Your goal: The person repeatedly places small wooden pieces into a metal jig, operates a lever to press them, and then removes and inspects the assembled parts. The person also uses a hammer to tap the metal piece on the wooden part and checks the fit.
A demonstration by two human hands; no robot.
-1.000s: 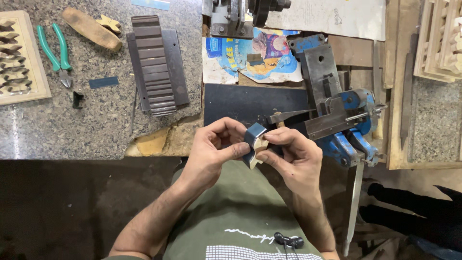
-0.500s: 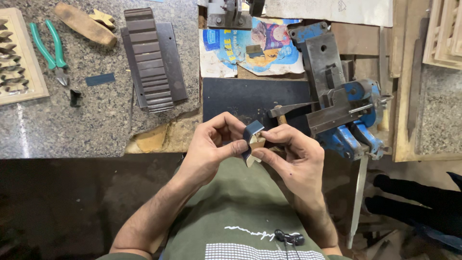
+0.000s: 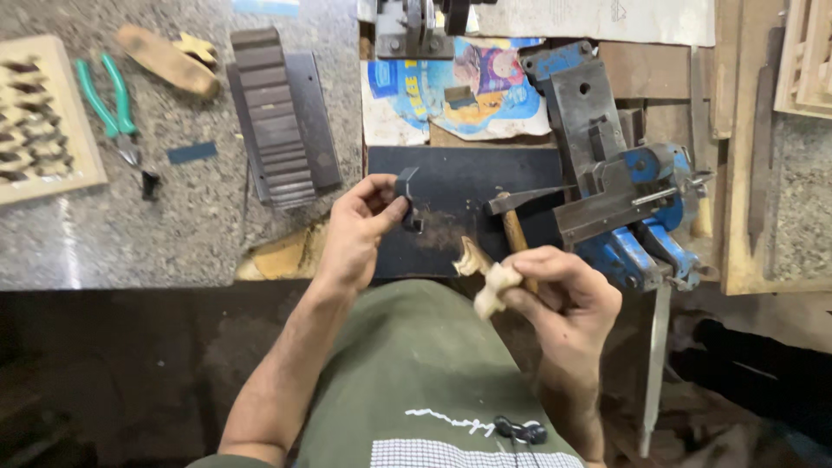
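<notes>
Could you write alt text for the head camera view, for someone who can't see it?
At a cluttered stone workbench, the left hand pinches a small dark folded piece while the right hand holds a pale carved wooden piece. A blue vise stands to the right.

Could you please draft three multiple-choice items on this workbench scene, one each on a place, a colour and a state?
1. Where do the pliers lie?
A. On the stone top, left of the ridged block
B. Inside the vise
C. In the right hand

2. What colour is the bench vise?
A. Red
B. Blue
C. Yellow

3. What does the right hand hold?
A. Nothing
B. The pliers
C. A pale carved wooden piece

Answers: 1 A, their green handles rest on the speckled counter; 2 B, its body is painted blue; 3 C, its fingers close round the piece, while the left hand pinches a small dark piece.
</notes>
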